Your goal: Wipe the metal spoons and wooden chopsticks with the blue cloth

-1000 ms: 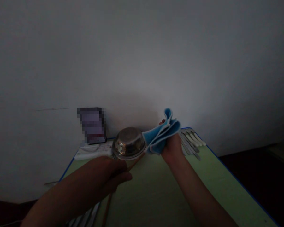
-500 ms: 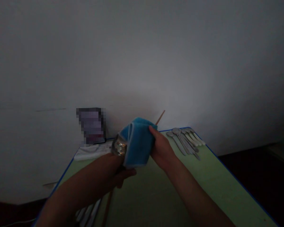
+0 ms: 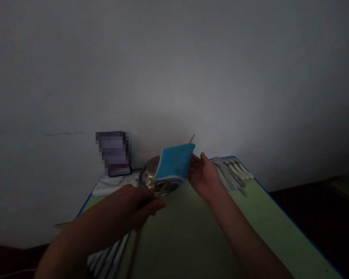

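My left hand (image 3: 145,203) is closed round the near end of a thin wooden stick that looks like a chopstick (image 3: 162,190). Its far tip shows past a blue cloth (image 3: 176,161) with a pale edge, which lies folded over the stick. My right hand (image 3: 202,174) is at the right edge of the cloth, thumb raised and apart from the loosely bent fingers. Whether those fingertips touch the cloth is hard to see in the dim light. Behind and below the cloth is a shiny metal bowl (image 3: 148,176), partly hidden.
Several spoons (image 3: 229,170) lie at the back right of the green table (image 3: 192,240). A dark-framed, blurred panel (image 3: 114,153) stands against the wall, with a white item (image 3: 107,186) before it. Several knife-like metal pieces (image 3: 110,255) and a brown stick (image 3: 133,254) lie front left.
My right hand has loosened from the cloth, its thumb now lifted off. The cloth has flattened out and tilted over the stick, showing more of the bowl and the stick's near end.
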Tool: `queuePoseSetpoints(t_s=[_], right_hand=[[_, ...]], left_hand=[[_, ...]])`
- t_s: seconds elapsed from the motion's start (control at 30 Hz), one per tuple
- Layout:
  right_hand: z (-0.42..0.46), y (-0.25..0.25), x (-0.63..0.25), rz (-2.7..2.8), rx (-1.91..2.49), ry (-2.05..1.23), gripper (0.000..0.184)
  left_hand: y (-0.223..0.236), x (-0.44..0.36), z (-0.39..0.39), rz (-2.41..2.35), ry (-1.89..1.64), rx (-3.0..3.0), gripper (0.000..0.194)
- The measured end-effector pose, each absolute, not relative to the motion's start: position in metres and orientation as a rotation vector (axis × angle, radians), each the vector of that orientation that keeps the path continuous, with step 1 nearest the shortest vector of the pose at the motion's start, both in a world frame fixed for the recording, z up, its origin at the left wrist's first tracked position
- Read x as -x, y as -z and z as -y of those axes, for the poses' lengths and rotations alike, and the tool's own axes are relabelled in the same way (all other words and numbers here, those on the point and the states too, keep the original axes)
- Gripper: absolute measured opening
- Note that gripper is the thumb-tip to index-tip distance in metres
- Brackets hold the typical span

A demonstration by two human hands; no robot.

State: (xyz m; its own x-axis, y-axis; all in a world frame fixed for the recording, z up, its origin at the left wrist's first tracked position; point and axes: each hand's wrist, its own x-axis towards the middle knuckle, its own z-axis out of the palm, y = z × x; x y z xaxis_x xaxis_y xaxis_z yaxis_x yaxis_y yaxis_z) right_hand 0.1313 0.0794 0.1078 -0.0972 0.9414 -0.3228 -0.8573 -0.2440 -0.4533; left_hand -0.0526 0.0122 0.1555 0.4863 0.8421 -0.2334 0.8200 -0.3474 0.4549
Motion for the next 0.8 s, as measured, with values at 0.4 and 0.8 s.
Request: queuePoseSetpoints(t_s=[0.4,0.8], right_hand=[[-0.071,-0.102,-0.12,0.493,0.589,-1.737,0.013],[-0.072,-0.104,-0.122,0.558,0.557,-1.667,0.024]], left_hand=[[-0.156,0.05,-0.012,-1.318,-0.152,-2.345,0.037],[-0.154,0.048,-0.015,-1.329,-0.087,-2.352,0.039]])
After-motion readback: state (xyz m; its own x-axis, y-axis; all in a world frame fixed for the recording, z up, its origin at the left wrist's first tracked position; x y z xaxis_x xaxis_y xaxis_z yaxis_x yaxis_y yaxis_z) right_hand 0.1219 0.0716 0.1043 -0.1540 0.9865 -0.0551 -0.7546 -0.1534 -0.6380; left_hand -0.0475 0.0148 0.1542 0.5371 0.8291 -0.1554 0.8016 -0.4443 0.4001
